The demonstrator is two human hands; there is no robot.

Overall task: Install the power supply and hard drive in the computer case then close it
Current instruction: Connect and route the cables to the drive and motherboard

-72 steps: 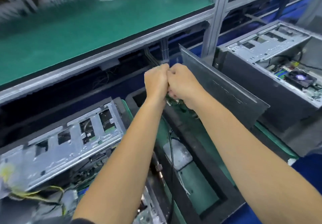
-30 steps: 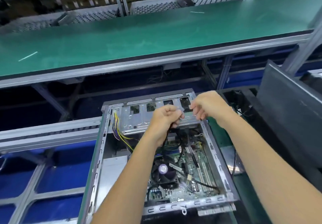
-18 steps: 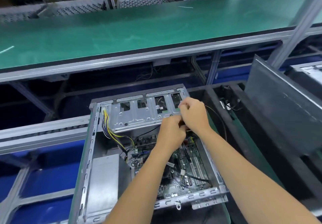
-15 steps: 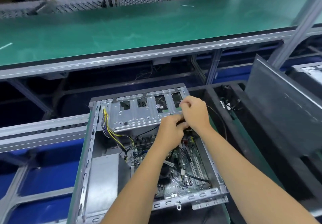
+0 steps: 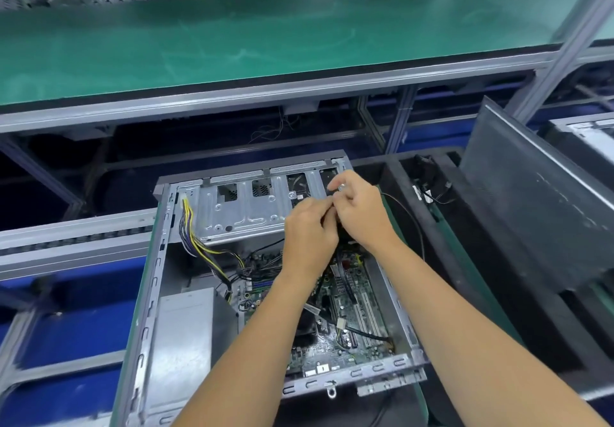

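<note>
Fingers of left hand [image 5: 307, 227] and right hand [image 5: 360, 214] curled, meeting knuckle to knuckle; whatever is pinched between them too hidden to tell. Just beyond and left, drive cage [image 5: 246, 209] of the open computer case [image 5: 146, 310]. Below, motherboard [image 5: 349, 320]; lower left, power supply [image 5: 182, 333]. Well right, leaning side panel [image 5: 538, 204].

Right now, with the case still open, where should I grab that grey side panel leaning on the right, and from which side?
Probably take the side panel by its raised upper edge, reaching from the case side with the right hand. The panel stands tilted with that long edge free and uppermost; its lower edge is tucked low in the black tray, where fingers likely would not fit.
</note>
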